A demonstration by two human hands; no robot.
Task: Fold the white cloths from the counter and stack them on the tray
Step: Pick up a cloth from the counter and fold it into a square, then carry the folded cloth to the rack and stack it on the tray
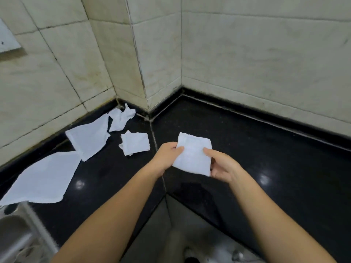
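at the far left a metal sink (13,230) sits by the edge of the black counter (266,158). a big flat cloth (43,177) lies next to it, one corner just over the sink. past it lies another flat cloth (88,137), then a crumpled cloth (121,118) in the wall corner, and a small folded cloth (135,142) close by. in the middle the left hand (167,157) pinches the left side of a folded white cloth (192,154), held just above the counter. the right hand (223,166) pinches its right side. tiled walls (247,63) stand behind
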